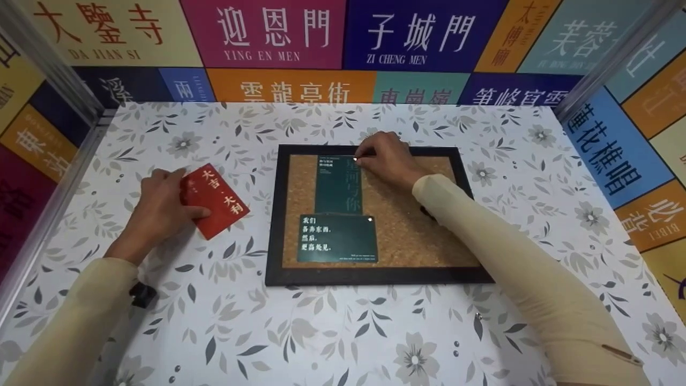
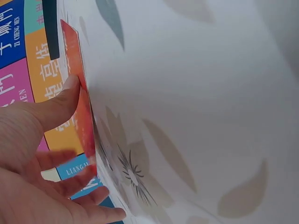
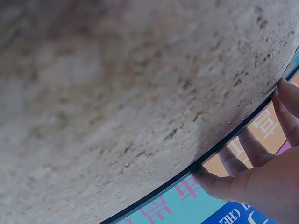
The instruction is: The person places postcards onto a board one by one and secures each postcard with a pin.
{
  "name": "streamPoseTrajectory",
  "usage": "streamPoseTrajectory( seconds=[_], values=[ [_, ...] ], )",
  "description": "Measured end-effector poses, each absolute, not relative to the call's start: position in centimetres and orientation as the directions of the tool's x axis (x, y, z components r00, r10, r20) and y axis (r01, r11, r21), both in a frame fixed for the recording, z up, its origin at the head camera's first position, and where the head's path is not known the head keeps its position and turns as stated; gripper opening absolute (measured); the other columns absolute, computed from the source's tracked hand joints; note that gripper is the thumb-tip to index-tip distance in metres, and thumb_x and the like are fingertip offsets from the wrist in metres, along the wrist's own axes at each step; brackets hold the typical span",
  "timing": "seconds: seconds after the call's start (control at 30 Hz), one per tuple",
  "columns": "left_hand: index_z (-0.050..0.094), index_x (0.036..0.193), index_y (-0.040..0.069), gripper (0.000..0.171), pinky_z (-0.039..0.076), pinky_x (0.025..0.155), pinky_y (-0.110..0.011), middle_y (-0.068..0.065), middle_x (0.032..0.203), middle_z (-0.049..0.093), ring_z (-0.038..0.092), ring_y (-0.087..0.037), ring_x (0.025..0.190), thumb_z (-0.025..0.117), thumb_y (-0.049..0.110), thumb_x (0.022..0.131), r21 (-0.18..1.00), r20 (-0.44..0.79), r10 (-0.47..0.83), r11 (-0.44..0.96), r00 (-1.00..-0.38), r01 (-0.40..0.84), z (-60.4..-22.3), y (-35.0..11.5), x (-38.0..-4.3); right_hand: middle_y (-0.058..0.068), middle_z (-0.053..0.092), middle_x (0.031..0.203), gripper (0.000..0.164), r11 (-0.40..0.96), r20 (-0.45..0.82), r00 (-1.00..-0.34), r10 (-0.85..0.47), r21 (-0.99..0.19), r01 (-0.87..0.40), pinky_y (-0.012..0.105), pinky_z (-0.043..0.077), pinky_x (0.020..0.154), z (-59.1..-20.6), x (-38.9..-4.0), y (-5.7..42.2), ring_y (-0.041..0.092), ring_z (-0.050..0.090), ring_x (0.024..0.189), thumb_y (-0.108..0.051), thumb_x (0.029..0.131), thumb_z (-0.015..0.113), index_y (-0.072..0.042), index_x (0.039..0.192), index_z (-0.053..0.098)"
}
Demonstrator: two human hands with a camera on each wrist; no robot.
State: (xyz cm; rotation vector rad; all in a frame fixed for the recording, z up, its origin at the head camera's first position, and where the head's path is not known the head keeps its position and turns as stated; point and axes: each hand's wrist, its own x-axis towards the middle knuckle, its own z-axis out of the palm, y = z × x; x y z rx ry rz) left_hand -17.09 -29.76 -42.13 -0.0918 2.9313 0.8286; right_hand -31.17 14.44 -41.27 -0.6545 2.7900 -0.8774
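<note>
- Person in cream sleeves works w/ both hands at a flower-print table [image 1: 321, 332], corkboard [image 1: 412, 225] in black frame lying ctr.
- R hand [image 1: 388, 158]: narrow pinch, thumb & index tog. on a small shiny pin [image 1: 355, 159] at top R corner of the tall green card [image 1: 337, 185].
- Tall green card lies upright on L half of board, lower end meeting the top edge of the wide green card [image 1: 337, 246]; whether they overlap, can't tell.
- Wide card, w/ white Chinese text, has a 2nd pin [image 1: 370, 219] nr its upper R corner.
- L hand [image 1: 166, 201]: spread wide, thumb on face of red card [image 1: 222, 195], fingertips nr its L edge; any squeeze, can't tell.
- Red card, gold-white lettering, sits L of board, apart from it, tilted.
- Bkgd: multicolored panels [image 1: 273, 32] w/ Chinese place names.
</note>
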Motion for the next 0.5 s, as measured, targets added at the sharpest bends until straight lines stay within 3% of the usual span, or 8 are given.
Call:
streamPoseTrajectory(
  seconds=[0.1,0.27,0.33,0.5],
  values=[
    [0.020,0.166,-0.016,0.107,0.046,0.111,-0.072,-0.043,0.154,0.031,0.029,-0.057,0.138,0.090,0.016,0.092,0.516,-0.078,-0.069,0.851,-0.995,-0.100,-42.18,-29.60,-17.14,0.003,0.080,0.117,0.015,0.740,-0.015,-0.895,-0.445,-0.569,-0.358,0.050,0.053,0.108,-41.27,-31.22,14.34,0.021,0.070,0.112,-0.014,0.106,0.075,-0.011,0.117,0.085],
    [0.044,0.150,-0.020,0.083,0.045,0.105,-0.069,-0.040,0.144,0.036,0.030,-0.056,0.135,0.091,0.012,0.089,0.542,0.009,-0.095,0.837,-0.995,-0.075,-42.02,-29.35,-16.83,0.004,0.080,0.116,0.015,0.733,-0.013,-0.893,-0.450,-0.577,-0.361,0.046,0.057,0.103,-41.37,-31.22,14.33,0.020,0.071,0.110,-0.012,0.106,0.075,-0.009,0.116,0.085],
    [0.047,0.146,-0.018,0.079,0.042,0.104,-0.069,-0.041,0.142,0.036,0.030,-0.056,0.134,0.091,0.012,0.087,0.554,0.032,-0.109,0.829,-0.994,-0.073,-41.89,-29.36,-16.68,0.005,0.080,0.115,0.014,0.728,-0.006,-0.891,-0.453,-0.579,-0.366,0.045,0.057,0.101,-41.36,-31.19,14.36,0.020,0.071,0.109,-0.012,0.106,0.075,-0.008,0.115,0.085],
    [0.037,0.158,-0.009,0.091,0.039,0.107,-0.069,-0.044,0.146,0.034,0.035,-0.058,0.134,0.091,0.014,0.089,0.600,-0.024,-0.160,0.787,-0.987,-0.142,-41.67,-29.69,-16.61,0.006,0.080,0.115,0.014,0.722,0.005,-0.888,-0.459,-0.581,-0.376,0.045,0.058,0.101,-41.38,-31.16,14.34,0.021,0.071,0.109,-0.011,0.106,0.075,-0.008,0.115,0.085]
  ],
)
